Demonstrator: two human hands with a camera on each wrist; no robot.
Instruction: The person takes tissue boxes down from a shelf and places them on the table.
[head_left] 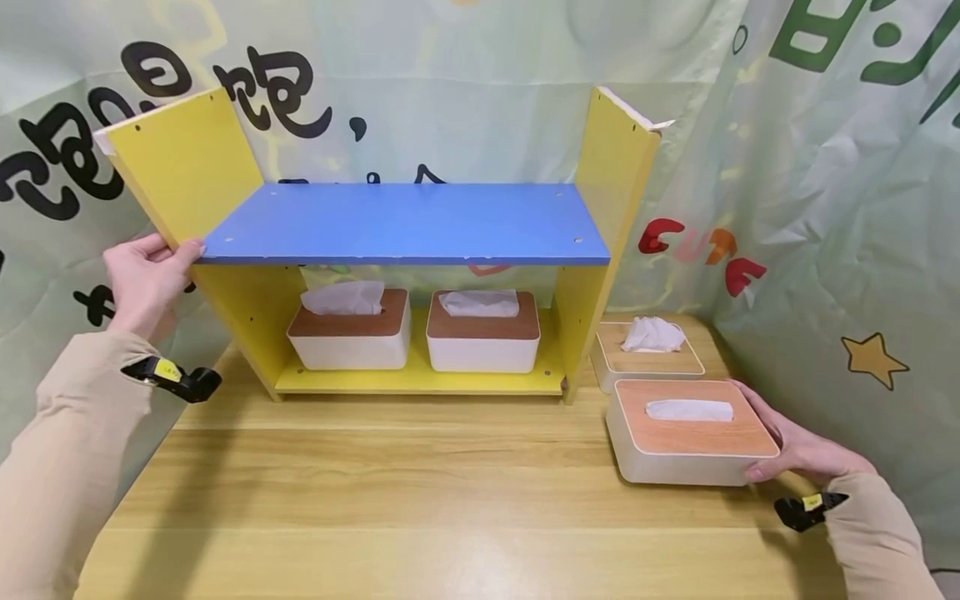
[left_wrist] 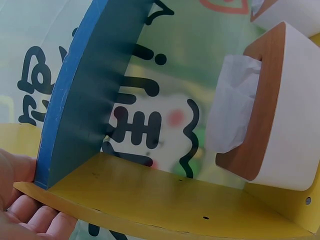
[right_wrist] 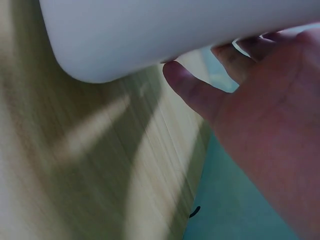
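My left hand [head_left: 150, 275] grips the left side panel of a yellow shelf unit [head_left: 187, 167], its thumb at the front corner of the blue shelf board [head_left: 405, 221]. At the right, my right hand [head_left: 806, 446] holds a white tissue box [head_left: 690, 467] with a wooden lid by its right end. In the right wrist view the thumb [right_wrist: 190, 90] lies against the white wall of that box [right_wrist: 140, 35]. Two more tissue boxes, a left one [head_left: 352, 348] and a right one [head_left: 483, 352], stand side by side on the yellow bottom board.
Behind the held box, another tissue box [head_left: 652, 362] with a lighter wooden lid stands on the wooden table [head_left: 390, 500], right of the shelf unit. A printed curtain [head_left: 450, 50] hangs behind the table and along its right side.
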